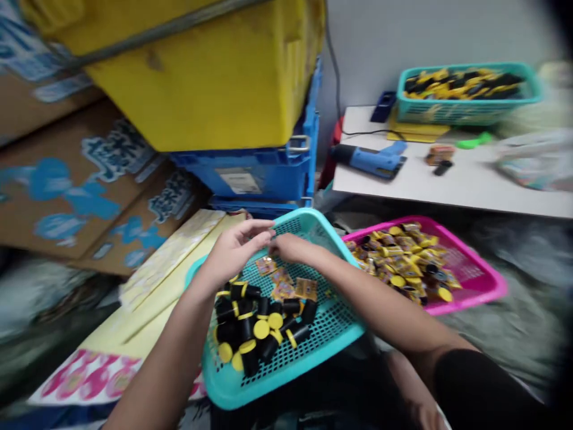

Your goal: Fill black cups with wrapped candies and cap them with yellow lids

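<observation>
While left hand (pixel 233 251) and right hand (pixel 290 248) pinch narrowly, hold unclear, black-yellow cylinders (pixel 255 322) lie in a teal basket (pixel 313 364).

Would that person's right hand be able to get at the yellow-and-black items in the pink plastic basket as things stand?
Probably yes. The bare right hand hovers over the teal plastic mesh basket, close beside the pink plastic basket of yellow-and-black items; only the teal rim lies between.
</observation>
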Available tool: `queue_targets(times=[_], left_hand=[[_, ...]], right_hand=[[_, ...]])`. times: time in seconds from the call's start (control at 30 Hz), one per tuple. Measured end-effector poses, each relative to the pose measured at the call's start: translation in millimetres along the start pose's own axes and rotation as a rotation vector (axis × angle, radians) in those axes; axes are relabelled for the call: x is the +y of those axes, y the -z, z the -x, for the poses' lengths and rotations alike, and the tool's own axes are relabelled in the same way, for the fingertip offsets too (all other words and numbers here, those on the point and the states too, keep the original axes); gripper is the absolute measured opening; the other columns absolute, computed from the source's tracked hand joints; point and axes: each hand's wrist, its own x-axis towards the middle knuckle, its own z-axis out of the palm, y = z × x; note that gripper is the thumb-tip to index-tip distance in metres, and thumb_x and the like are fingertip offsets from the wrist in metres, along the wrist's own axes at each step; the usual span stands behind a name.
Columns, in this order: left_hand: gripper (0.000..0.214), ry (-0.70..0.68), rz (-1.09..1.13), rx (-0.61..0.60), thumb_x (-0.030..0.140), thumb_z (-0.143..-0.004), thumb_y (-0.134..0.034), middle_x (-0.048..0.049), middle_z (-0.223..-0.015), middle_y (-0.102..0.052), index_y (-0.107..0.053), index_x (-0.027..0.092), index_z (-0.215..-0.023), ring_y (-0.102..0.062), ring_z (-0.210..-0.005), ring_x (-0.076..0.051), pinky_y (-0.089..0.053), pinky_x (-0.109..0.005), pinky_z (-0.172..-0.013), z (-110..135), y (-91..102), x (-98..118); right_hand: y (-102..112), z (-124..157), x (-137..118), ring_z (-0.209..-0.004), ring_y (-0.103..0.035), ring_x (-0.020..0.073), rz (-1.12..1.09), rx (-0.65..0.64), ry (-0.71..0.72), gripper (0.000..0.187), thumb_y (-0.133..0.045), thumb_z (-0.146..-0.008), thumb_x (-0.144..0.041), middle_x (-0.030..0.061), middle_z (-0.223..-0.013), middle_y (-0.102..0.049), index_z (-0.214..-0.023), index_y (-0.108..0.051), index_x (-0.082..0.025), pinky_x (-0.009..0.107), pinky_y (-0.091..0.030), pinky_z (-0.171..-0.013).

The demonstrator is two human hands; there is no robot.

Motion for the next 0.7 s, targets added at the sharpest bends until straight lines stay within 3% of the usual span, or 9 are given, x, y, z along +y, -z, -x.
queue_targets(times=[0.1, 0.17, 0.27, 0.37, 0.6, 0.7], left_hand=[[0.030, 0.135, 0.028, 0.159, 0.041, -0.070, -0.071, -0.0068, -0.078, -0.074, -0.073, 0.018, -0.089, -0.062, -0.062, -0.015, -0.049, -0.023, -0.056, 19, 32.7, -28], [0.028, 0.184, 0.032, 0.225, 0.040, -0.069, -0.071, -0.0063, -0.076, -0.073, -0.073, 0.018, -0.086, -0.060, -0.060, -0.014, -0.047, -0.023, -0.053, 26, 42.9, -45], [0.026, 0.203, 0.058, 0.263, 0.039, -0.069, -0.071, -0.0060, -0.076, -0.072, -0.072, 0.018, -0.084, -0.060, -0.060, -0.014, -0.045, -0.023, -0.052, 26, 44.5, -61], [0.022, 0.194, 0.064, 0.259, 0.035, -0.070, -0.068, -0.0051, -0.076, -0.072, -0.072, 0.018, -0.084, -0.060, -0.060, -0.014, -0.046, -0.023, -0.052, 15, 38.1, -66], [0.018, 0.021, -0.128, 0.292, 0.036, -0.075, -0.064, -0.0029, -0.074, -0.072, -0.070, 0.020, -0.080, -0.067, -0.066, -0.017, -0.050, -0.027, -0.063, 0, 21.8, -88], [0.020, 0.015, -0.162, 0.307, 0.038, -0.076, -0.062, -0.0020, -0.070, -0.071, -0.070, 0.020, -0.077, -0.066, -0.062, -0.017, -0.050, -0.026, -0.061, -1, 21.4, -98]], right_hand=[[-3, -12, -2, -0.077, -0.064, 0.0217, 0.338, -0.143, -0.016, 0.009, -0.072, -0.065, -0.012, 0.0036, -0.069, -0.067, -0.071, -0.070, -0.018, 0.032, -0.047, -0.076], [-13, -13, -6, -0.084, -0.064, 0.0242, 0.493, -0.180, -0.009, 0.020, -0.076, -0.065, -0.024, 0.0068, -0.086, -0.070, -0.084, -0.071, -0.020, 0.032, -0.047, -0.075], [-33, -9, -9, -0.096, -0.062, 0.0273, 0.679, -0.151, -0.008, 0.026, -0.066, -0.079, -0.033, 0.0133, -0.106, -0.065, -0.099, -0.067, -0.017, 0.033, -0.046, -0.077], [-42, -9, -10, -0.093, -0.063, 0.0264, 0.792, -0.142, -0.008, 0.020, -0.050, -0.089, -0.023, 0.0167, -0.103, -0.065, -0.095, -0.066, -0.012, 0.031, -0.045, -0.073], [-6, -9, -23, -0.089, -0.061, 0.0169, 0.729, -0.207, 0.139, 0.018, -0.059, -0.085, -0.030, 0.0045, -0.100, -0.067, -0.098, -0.065, -0.020, 0.025, -0.043, -0.075], [2, -4, -28, -0.078, -0.062, 0.0198, 0.767, -0.182, 0.065, 0.027, -0.064, -0.080, -0.041, 0.0061, -0.087, -0.069, -0.094, -0.066, -0.019, 0.028, -0.043, -0.066]])
